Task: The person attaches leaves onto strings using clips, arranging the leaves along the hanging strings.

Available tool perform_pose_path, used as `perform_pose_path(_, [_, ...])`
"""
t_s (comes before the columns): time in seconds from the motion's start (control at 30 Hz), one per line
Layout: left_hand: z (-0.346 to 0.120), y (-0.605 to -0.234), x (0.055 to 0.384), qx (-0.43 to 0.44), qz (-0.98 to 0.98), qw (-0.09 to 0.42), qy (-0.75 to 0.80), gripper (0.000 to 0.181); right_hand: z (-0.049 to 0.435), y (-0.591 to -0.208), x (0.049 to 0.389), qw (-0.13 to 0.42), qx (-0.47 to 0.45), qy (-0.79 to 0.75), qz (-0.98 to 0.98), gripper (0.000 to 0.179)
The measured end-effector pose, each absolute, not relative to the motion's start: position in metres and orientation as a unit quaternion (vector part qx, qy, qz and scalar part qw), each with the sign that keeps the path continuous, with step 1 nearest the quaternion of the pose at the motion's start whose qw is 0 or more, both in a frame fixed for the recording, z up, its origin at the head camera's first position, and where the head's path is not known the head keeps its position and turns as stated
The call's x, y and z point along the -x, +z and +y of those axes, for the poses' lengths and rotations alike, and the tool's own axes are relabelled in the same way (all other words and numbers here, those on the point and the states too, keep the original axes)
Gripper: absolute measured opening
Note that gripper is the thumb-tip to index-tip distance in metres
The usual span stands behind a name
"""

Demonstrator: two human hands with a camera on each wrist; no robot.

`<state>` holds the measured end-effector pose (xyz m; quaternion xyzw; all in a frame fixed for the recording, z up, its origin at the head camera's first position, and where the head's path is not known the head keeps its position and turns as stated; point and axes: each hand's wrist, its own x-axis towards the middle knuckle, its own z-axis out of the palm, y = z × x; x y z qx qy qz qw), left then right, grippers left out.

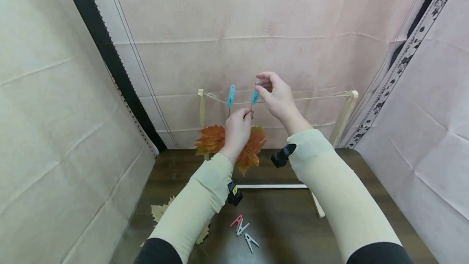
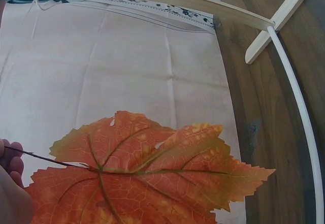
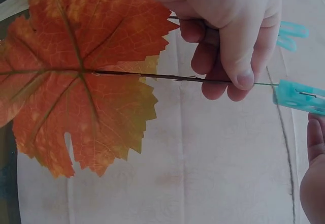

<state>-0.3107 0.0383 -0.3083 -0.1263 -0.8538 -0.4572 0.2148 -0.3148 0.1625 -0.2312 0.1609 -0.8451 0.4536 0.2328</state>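
Observation:
My left hand (image 1: 237,130) pinches the thin dark stem (image 3: 167,77) of an orange maple-like leaf (image 1: 251,150) between thumb and fingers, just below the string (image 1: 315,98). At the stem's wire tip is a light-blue clothespin (image 3: 299,96), whose upper end my right hand (image 1: 277,96) holds. Whether its jaws are closed on the string is too small to tell. To the left, a second blue clothespin (image 1: 231,96) stands on the string, with another orange leaf (image 1: 210,138) hanging under it, partly behind my left hand.
The string runs between two pale wooden posts (image 1: 343,118), joined low down by a white rod (image 1: 271,186). On the dark wooden table (image 1: 278,223) lie a pink clothespin (image 1: 237,220) and grey clothespins (image 1: 251,241). Pale leaves (image 1: 158,212) lie partly under my left sleeve.

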Motion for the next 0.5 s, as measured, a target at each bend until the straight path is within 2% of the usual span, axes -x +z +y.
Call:
perform_pose_path(0.3, [0.038,-0.3069,0.3157,0.122,-0.855,0.209,-0.458,0.023,0.16,-0.2335,0.32,0.219,-0.176,0.435,-0.855,0.036])
perform_pose_path(0.5, [0.0374,-0.3064,0.3185,0.12,-0.85,0.204,-0.471,0.022,0.1605,-0.2353,0.3207,0.182,-0.187,0.42,-0.869,0.047])
